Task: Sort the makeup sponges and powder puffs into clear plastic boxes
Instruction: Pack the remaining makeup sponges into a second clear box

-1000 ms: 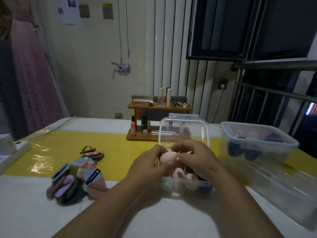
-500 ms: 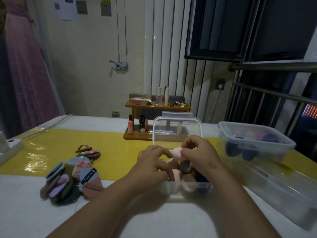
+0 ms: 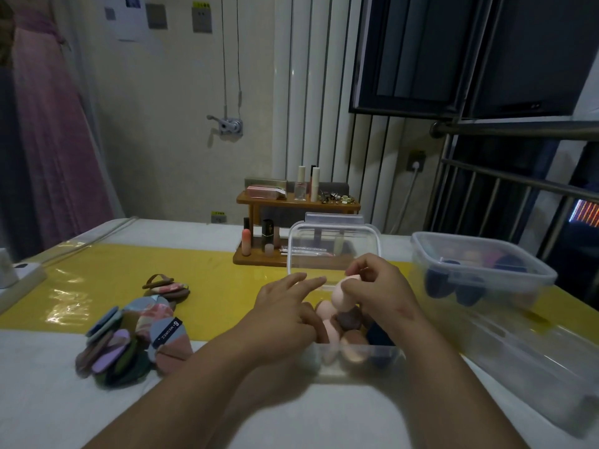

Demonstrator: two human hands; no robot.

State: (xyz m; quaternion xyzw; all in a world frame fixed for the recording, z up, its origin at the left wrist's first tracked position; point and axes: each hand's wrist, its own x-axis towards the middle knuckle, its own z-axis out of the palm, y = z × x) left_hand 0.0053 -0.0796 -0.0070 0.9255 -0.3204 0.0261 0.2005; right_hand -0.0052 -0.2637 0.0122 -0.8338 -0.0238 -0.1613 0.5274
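Now left hand (image 3: 285, 307) lets go, fingers straight, empty; right hand (image 3: 379, 290) alone pinches pink makeup sponge (image 3: 343, 294) just above open clear box (image 3: 356, 359). Sponge looks soft, light, springy: grip fat middle, gentle squeeze, no slip likely.

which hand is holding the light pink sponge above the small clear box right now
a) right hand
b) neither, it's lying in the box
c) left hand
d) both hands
a: the right hand pinches the light pink sponge above the small clear box, while the left hand has its fingers stretched out beside the sponge, not gripping it.
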